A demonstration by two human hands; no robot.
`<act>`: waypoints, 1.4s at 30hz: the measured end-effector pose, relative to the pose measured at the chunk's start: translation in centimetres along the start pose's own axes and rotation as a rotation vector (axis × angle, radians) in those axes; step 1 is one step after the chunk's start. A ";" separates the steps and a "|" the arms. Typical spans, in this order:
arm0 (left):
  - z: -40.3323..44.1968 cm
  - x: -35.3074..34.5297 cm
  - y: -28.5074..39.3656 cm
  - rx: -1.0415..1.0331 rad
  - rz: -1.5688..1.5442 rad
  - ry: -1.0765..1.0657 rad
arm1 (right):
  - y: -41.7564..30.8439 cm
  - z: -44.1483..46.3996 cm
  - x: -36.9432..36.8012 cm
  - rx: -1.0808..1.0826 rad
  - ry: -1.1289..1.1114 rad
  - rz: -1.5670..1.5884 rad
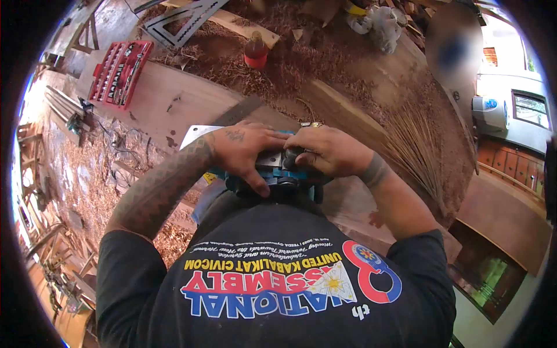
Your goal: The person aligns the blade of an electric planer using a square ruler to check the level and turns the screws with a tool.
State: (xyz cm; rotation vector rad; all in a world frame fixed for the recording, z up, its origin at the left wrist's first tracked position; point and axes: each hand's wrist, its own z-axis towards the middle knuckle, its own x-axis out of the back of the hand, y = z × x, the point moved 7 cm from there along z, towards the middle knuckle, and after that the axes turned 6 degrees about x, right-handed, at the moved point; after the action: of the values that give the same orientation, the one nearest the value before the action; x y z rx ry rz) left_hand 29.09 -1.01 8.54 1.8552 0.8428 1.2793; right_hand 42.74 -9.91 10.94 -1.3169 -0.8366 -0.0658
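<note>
A teal and black electric planer (281, 172) with a bare metal plate lies close against my belly, over the edge of the board. My left hand (246, 148) rests across its top, the thumb bent down over the near side and the fingers gripping the body. Curled fingers of my right hand (331, 152) close around a dark rounded part at the planer's right end. The two hands nearly touch. Much of the planer is hidden beneath them, so I cannot tell whether a small part is pinched there.
On the wide board (180, 93) lies a red case of sockets (120, 75). Beyond are a metal triangle square (180, 23) and a bottle with a red part (256, 52). A stick broom (415, 145) and a plank (342, 110) lie right, among wood shavings. Another person stands upper right.
</note>
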 end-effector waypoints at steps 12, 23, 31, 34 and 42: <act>-0.4 0.3 0.5 -0.003 -0.029 0.023 | -1.8 1.2 0.9 0.064 -0.151 -0.138; -0.2 -1.4 0.2 0.119 0.059 0.119 | -0.5 0.8 0.7 0.006 -0.230 -0.208; -0.7 -1.4 1.4 0.243 0.142 0.022 | -2.8 0.4 0.5 -0.164 -0.113 -0.185; -0.8 -1.3 1.6 0.250 0.173 0.035 | -3.3 0.1 -0.1 -0.316 -0.090 -0.241; -0.7 -1.4 1.7 0.291 0.223 0.011 | -5.1 0.1 -0.5 -0.382 -0.002 -0.356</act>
State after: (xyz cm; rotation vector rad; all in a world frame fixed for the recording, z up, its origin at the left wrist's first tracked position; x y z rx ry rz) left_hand 28.19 -2.92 9.43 2.2254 0.8849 1.3598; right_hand 39.83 -11.57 14.81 -1.5057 -1.0891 -0.5267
